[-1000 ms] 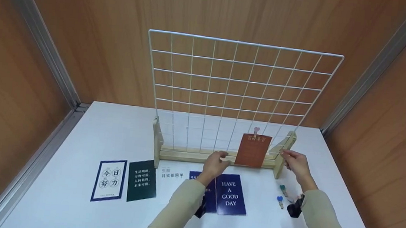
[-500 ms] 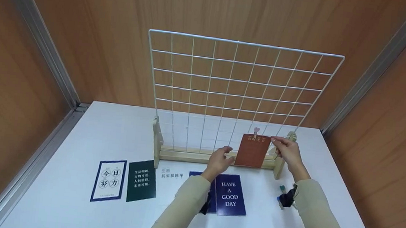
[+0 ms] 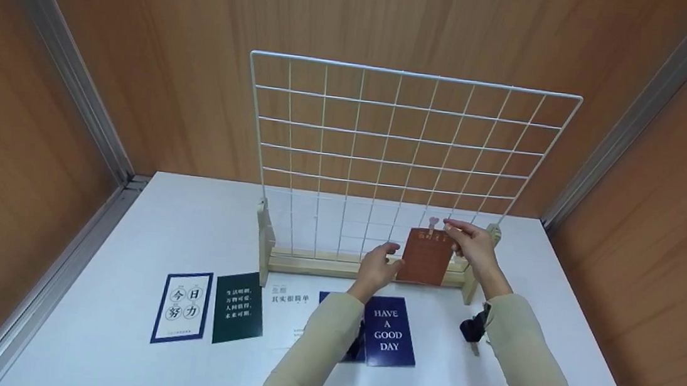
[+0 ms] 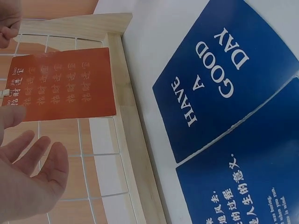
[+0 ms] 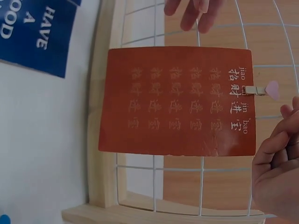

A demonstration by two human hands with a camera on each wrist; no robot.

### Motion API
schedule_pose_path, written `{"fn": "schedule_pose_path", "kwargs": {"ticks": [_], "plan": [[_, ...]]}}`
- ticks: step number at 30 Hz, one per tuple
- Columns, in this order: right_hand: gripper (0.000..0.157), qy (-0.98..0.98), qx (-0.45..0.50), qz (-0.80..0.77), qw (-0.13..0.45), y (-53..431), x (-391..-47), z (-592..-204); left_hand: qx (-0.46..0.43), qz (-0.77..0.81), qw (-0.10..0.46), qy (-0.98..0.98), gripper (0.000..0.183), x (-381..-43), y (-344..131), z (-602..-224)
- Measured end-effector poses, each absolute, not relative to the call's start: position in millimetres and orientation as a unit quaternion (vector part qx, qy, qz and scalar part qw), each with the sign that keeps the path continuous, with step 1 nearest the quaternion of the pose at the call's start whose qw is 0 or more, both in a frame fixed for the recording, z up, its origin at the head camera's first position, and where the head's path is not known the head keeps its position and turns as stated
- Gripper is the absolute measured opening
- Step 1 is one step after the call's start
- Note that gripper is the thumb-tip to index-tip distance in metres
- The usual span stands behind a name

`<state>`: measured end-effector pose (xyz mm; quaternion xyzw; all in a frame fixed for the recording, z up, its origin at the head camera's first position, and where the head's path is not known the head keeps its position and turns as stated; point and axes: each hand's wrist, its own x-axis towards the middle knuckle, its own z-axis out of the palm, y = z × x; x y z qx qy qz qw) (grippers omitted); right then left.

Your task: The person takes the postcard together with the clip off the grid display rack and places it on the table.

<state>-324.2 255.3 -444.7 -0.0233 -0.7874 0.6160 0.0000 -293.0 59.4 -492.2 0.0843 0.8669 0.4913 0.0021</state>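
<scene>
A red card point(image 3: 424, 257) hangs on the white wire grid point(image 3: 355, 132), fastened at its top edge by a small wooden clip point(image 5: 254, 91) with a pink heart point(image 5: 272, 90). Beside the card's left edge is my left hand point(image 3: 377, 271), fingers loosely bent; the right wrist view shows a gap between its fingertips and the card. My right hand point(image 3: 475, 251) is at the card's upper right corner, close to the clip. Its fingers are bent, and nothing is seen in them in the right wrist view point(image 5: 280, 172). Whether it touches the grid is unclear.
The grid stands in a wooden base point(image 3: 311, 264). In front lie a white card with blue border point(image 3: 181, 306), a green card point(image 3: 239, 308), a white card point(image 3: 285, 307) and blue cards point(image 3: 392, 333). A clip point(image 3: 475, 349) lies partly hidden under my right wrist.
My right hand has moved up and left from the base's right foot to the card's upper right corner. My left hand has shifted slightly up and right. The red card stays put.
</scene>
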Motion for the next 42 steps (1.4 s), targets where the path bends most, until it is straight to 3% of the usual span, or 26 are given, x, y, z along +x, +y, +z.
{"fn": "schedule_pose_path", "kwargs": {"ticks": [32,42], "plan": [[0.034,-0.810,0.022,0.587,-0.011,230.2,-332.9,-439.1,0.076,0.494,-0.016,0.866,0.029,-301.7,71.6,-490.7],[0.037,-0.838,0.044,0.543,-0.009,226.5,-326.3,-432.0,0.070,0.502,0.011,0.862,0.030,-303.5,73.5,-489.1]]}}
